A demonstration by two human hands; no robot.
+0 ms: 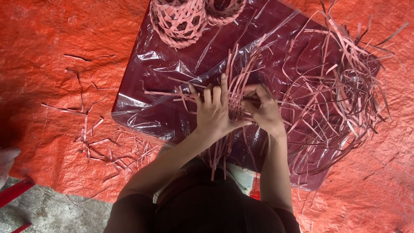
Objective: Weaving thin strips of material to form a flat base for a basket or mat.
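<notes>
A flat weave (235, 105) of pink strips (345, 86) lies mid-surface (142, 86), pressed down by the spread left hand (214, 113) while a cross strip is pinched by the right hand (262, 108). The laid strips are best kept pinned flat and each new one pushed snug against its neighbour, so no gaps open.

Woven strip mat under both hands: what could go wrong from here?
1. The left hand lies flat on the woven mat; if it lifts, the loose crossings could spring apart.
2. The right hand pinches one strip beside a tangled pile of strips; it might snag a stray one.
3. The plastic sheet looks slick, so the mat may slide.
</notes>
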